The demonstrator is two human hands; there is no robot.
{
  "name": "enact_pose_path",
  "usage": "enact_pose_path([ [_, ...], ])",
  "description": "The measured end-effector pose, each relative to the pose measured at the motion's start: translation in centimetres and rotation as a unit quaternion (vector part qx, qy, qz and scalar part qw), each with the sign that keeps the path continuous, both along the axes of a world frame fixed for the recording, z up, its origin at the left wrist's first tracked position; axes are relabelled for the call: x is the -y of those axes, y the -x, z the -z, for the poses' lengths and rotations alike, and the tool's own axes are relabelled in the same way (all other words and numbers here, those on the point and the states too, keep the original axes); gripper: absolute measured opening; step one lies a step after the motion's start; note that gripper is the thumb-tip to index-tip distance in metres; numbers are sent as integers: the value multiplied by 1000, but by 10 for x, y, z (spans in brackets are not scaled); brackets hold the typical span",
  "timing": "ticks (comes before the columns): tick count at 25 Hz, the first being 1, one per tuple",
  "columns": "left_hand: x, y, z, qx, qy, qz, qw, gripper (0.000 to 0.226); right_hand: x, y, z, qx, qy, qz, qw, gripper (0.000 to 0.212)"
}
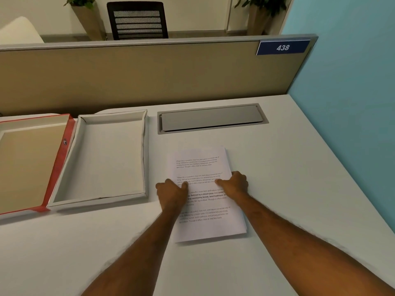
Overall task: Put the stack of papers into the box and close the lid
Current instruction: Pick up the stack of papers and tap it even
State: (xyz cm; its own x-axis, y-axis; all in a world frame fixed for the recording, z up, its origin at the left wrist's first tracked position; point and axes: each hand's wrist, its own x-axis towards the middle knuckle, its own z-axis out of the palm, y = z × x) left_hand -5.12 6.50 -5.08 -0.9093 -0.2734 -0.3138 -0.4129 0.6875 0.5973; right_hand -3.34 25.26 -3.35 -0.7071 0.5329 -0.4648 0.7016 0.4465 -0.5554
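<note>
The stack of papers [205, 189] lies flat on the pale counter [288, 189], a little right of centre, printed side up with several blocks of text, its long edges running near to far. The left hand [172, 192] rests on the stack's left edge, thumb lying over the top sheet and the other fingers [159, 185] curled down at the paper's side; whether they reach under the sheets I cannot tell. The right hand [235, 184] sits on the right edge in the same manner, thumb on the page, the remaining fingers bent over the edge. Both bare forearms stretch in from the near side. The stack shows no lift off the counter.

Just left of the papers stands the box [102, 159], a shallow white tray, open and with nothing inside. Its red lid [32, 161] lies flat farther left, inner side up, joined to the box along the shared edge. Beyond the papers a grey cable hatch [211, 119] is set into the counter, and behind it runs a tan partition [128, 75] bearing a blue plate [282, 47] marked 438
</note>
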Motion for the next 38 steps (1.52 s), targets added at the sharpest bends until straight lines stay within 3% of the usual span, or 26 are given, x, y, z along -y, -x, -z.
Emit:
enact_pose_path([
  [7,11,34,-6,136,-79,0,988,65,1,-2,-4,3,-23,-21,1000,72],
  [12,-2,34,-10,138,-26,-28,990,81,-1,-1,-5,8,-33,-30,999,73],
  [17,-3,35,-14,116,-157,-45,980,73,-2,-2,-3,7,-31,-29,999,74],
  [22,3,42,-17,149,-240,-43,958,41,-4,-1,0,3,-32,-34,999,75],
  [33,4,36,-11,102,-272,-64,955,23,-9,1,6,-8,-13,-36,999,72],
  [38,6,10,-9,-56,-253,54,964,27,-14,-1,9,-37,62,0,997,70],
])
